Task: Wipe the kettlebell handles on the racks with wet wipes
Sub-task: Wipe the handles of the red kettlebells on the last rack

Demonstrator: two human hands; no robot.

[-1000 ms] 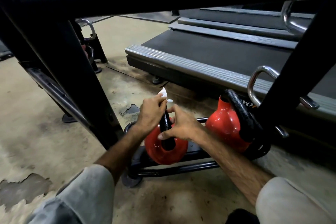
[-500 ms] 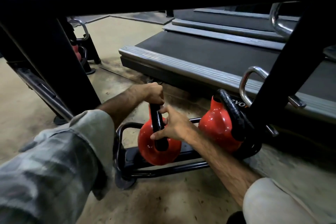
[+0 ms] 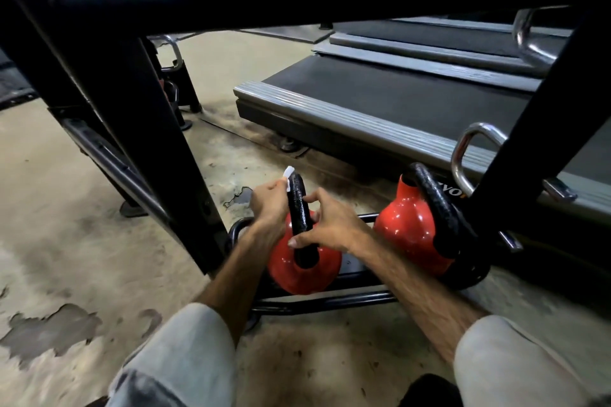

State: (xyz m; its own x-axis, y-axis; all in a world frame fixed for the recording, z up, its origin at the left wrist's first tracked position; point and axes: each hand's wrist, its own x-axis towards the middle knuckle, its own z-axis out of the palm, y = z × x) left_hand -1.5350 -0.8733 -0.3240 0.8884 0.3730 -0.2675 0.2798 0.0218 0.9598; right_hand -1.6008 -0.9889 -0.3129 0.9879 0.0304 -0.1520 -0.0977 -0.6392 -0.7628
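A red kettlebell (image 3: 305, 269) with a black handle (image 3: 299, 208) sits on the bottom shelf of a black rack (image 3: 324, 302). My left hand (image 3: 269, 205) presses a white wet wipe (image 3: 288, 173) against the handle's upper left side. On the handle's right side, my right hand (image 3: 330, 225) grips and steadies it. A second red kettlebell (image 3: 410, 228) with a black handle stands to the right on the same shelf.
Thick black rack beams cross overhead and a black post (image 3: 148, 142) slants down at the left. Treadmill decks (image 3: 396, 99) lie behind the rack. Chrome handles (image 3: 469, 155) show at the right. The concrete floor (image 3: 66, 241) is patchy and worn.
My left arm dropped out of the raised position at the left and the wipe shows again at the handle's top. The view shifted back to the right. My right hand kept its grip.
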